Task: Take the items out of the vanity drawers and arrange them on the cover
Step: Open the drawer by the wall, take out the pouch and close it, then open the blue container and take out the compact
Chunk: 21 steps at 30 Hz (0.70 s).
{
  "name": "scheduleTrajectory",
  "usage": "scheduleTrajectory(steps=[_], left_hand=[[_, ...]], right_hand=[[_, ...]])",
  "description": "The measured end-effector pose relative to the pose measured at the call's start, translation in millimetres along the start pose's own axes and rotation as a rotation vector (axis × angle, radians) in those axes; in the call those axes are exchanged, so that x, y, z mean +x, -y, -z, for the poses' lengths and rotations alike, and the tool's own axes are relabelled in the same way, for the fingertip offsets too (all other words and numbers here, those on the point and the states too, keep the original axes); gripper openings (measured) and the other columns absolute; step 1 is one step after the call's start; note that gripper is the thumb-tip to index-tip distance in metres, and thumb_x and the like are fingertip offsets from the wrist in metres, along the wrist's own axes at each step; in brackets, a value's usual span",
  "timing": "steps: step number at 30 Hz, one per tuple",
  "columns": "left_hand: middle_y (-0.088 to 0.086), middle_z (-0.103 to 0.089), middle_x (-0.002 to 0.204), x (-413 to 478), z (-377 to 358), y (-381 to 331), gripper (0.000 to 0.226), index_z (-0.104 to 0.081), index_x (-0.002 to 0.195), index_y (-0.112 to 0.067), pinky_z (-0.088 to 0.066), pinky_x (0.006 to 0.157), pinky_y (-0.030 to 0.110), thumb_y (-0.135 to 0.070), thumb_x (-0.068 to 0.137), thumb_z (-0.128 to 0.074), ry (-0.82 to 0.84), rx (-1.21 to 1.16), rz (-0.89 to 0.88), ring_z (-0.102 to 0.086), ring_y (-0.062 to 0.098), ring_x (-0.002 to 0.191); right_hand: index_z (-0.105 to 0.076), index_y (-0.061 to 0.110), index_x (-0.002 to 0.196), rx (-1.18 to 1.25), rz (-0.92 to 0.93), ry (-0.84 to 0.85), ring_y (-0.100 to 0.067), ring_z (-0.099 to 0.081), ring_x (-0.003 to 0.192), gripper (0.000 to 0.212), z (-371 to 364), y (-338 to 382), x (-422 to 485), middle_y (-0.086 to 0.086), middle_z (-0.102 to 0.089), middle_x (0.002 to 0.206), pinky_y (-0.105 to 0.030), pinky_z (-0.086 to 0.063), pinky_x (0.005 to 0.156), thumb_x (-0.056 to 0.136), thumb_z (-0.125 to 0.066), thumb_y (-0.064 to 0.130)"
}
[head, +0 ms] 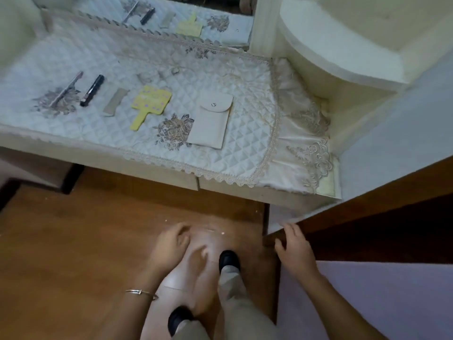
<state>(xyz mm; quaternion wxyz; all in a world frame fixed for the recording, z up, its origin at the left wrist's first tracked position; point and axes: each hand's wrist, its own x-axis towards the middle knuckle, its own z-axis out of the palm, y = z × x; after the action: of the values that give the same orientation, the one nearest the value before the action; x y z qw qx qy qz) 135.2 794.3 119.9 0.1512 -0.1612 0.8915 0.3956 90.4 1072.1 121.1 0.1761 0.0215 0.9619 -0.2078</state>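
Note:
A white quilted cover (pixel 152 60) with lace edging lies over the vanity top. On it, in a row from left to right, lie a thin metallic stick (pixel 66 89), a black tube (pixel 92 90), a small beige comb (pixel 115 101), a yellow hand mirror (pixel 148 105) and a cream snap pouch (pixel 211 120). My left hand (pixel 169 246) hangs low over the wooden floor, fingers loosely curled, holding nothing. My right hand (pixel 295 251) is low at the right, fingers spread, near the edge of a dark wooden panel. The vanity drawers (pixel 220 185) below the cover look closed.
A mirror (pixel 171 18) at the back repeats the row of items. A cream curved cabinet (pixel 343 52) stands at the right of the vanity. A dark wooden panel (pixel 367 217) and a lilac surface (pixel 380 303) are at the right. My feet in black shoes (pixel 229 261) stand on the wooden floor (pixel 73 241).

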Motion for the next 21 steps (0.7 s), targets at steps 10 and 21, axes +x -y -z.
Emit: scheduleTrajectory(steps=[10, 21], left_hand=[[0.021, -0.069, 0.091, -233.7, -21.0, 216.7, 0.005, -0.060, 0.076, -0.021, -0.049, 0.080, 0.042, -0.023, 0.076, -0.064, -0.004, -0.459, 0.717, -0.062, 0.031, 0.081], [0.010, -0.058, 0.102, -330.2, -8.0, 268.3, 0.014, -0.057, 0.096, -0.009, -0.035, 0.063, 0.031, -0.021, 0.091, -0.053, -0.358, -0.996, 1.155, -0.055, 0.026, 0.088]], right_hand=[[-0.054, 0.025, 0.068, 0.177, -0.283, 0.450, -0.028, -0.056, 0.094, 0.026, -113.6, 9.6, -127.1, -0.004, -0.059, 0.081, -0.043, -0.044, 0.095, 0.088, -0.054, 0.007], [-0.054, 0.020, 0.070, 0.024, -0.135, 0.700, -0.014, -0.049, 0.070, 0.029, -178.6, 118.4, -124.2, -0.006, -0.058, 0.079, -0.013, -0.038, 0.059, 0.085, -0.051, -0.004]])
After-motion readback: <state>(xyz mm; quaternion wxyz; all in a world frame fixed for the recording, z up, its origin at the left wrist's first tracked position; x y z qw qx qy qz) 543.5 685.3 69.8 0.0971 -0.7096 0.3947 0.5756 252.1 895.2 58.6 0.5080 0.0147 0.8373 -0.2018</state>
